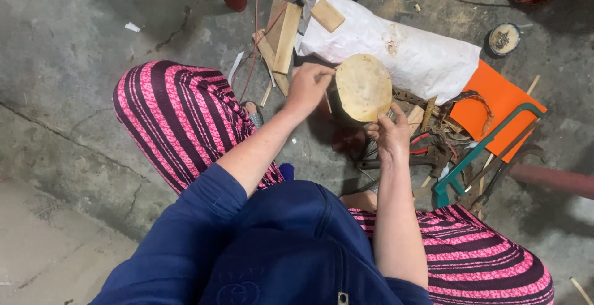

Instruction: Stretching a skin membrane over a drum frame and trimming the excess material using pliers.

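Round tan disc [364,86] held upright above the floor clutter, right hand [388,133] pinching its lower edge from below, left hand [307,86] clenched on a thin stick touching the disc's left rim.

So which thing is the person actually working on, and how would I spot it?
Start at the big white sack on the concrete floor. In front of its near edge, both hands hold up a flat, round, pale tan disc. It is the only circular piece raised off the floor; the wooden offcuts are straight.
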